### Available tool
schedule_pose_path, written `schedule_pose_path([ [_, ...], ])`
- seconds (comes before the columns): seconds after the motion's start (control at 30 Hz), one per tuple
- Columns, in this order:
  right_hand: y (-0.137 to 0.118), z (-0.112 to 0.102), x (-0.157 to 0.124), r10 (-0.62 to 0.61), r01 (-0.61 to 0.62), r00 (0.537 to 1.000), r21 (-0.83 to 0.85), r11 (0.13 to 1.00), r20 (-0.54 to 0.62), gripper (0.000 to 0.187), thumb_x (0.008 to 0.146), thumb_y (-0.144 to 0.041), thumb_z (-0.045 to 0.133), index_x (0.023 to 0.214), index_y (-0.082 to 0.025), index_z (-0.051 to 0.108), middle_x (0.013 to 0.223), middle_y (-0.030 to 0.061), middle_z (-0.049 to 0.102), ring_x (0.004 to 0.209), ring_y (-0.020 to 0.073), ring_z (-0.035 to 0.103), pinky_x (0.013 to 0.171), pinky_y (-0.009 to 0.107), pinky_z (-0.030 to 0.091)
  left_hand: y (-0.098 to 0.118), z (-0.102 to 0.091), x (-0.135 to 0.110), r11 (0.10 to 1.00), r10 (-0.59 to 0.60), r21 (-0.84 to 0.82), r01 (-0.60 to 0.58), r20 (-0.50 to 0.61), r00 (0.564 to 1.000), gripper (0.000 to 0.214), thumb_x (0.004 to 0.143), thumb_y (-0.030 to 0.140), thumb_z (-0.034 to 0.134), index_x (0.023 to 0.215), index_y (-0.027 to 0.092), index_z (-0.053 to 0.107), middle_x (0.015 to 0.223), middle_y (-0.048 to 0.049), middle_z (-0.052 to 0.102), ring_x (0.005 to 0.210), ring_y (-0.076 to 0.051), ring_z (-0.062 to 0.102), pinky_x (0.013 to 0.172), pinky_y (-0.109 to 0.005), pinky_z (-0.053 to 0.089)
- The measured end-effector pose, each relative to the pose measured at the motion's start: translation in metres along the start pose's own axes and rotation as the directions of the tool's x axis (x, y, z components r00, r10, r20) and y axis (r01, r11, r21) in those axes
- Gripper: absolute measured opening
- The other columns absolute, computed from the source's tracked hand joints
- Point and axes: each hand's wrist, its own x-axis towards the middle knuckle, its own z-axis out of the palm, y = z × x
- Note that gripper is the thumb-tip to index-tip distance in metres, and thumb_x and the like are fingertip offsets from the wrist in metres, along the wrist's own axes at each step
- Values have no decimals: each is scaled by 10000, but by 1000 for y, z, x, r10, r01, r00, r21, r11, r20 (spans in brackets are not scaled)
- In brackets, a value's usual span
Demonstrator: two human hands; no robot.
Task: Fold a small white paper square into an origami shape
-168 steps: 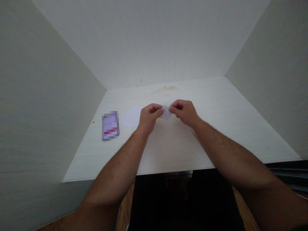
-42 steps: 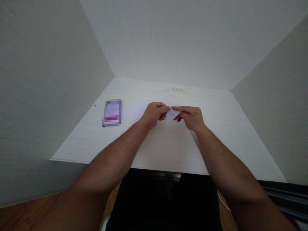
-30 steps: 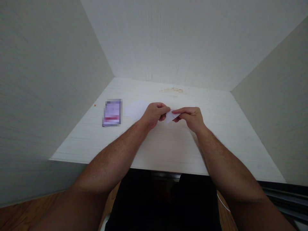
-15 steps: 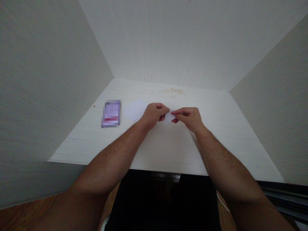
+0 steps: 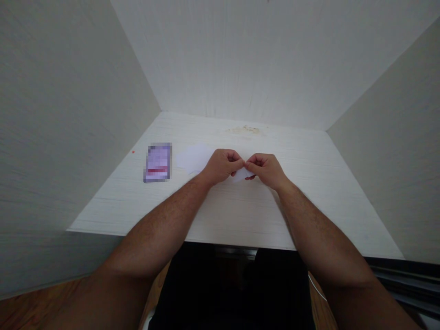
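Observation:
A small piece of white paper (image 5: 241,174) is pinched between both hands above the middle of the white table (image 5: 237,215). My left hand (image 5: 224,166) grips its left side, thumb pressed against the fingers. From the other side my right hand (image 5: 264,168) pinches the paper, its thumb tip meeting the left thumb. The fingers cover much of the paper, so its full shape is hidden. More white paper (image 5: 193,158) lies flat on the table just left of my left hand, partly covered by that hand and wrist.
A phone-like flat object with a blurred purple screen (image 5: 158,161) lies at the table's left. A tiny orange speck (image 5: 133,151) sits near the left wall. Behind the hands, a brownish stain (image 5: 249,129) marks the tabletop. Panels enclose the left, back and right sides.
My right hand has shifted slightly left, bringing both thumb tips together over the paper. The paper's visible part has tilted and sits a little lower. The phone-like object and loose paper stay put.

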Motion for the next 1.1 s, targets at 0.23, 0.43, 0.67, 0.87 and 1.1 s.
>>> schedule_pose_path([
  [0.23,-2,0,-1,-10,9,999,7,1000,31,344,700,-475,767,685,-158,634,597,-4,647,530,102,615,522,265,599,-4,-2,2,999,19,38,-19,16,1000,153,733,265,655,655,135,636,474,20,558,422,-62,467,425,-180,317],
  [0.43,-1,-2,-2,-9,8,998,18,1000,57,356,691,-495,771,675,-165,637,594,-8,631,523,101,598,509,271,598,0,-2,2,999,8,45,-9,24,1000,149,723,256,658,644,134,625,457,29,544,414,-60,451,417,-180,312],
  [0.67,-5,-3,-3,10,-8,999,-43,999,46,276,740,-411,738,685,-168,621,584,-3,633,478,103,601,447,233,532,4,-7,1,998,1,55,-2,17,1000,152,716,254,669,633,134,626,442,33,529,401,-57,430,413,-183,297],
  [0.87,-5,-9,0,26,-25,1000,-84,996,13,222,761,-357,713,704,-168,609,582,17,667,462,103,601,439,211,488,0,-16,5,999,18,51,-16,-47,999,167,728,273,668,646,131,636,448,30,531,396,-53,402,411,-192,264],
  [1.1,-6,-13,2,3,-7,999,-106,994,-36,188,757,-320,690,683,-169,607,570,15,655,454,100,586,434,210,455,-6,-20,7,1000,3,12,-2,-82,997,174,733,290,674,659,138,632,466,28,538,404,-52,399,423,-199,256],
])
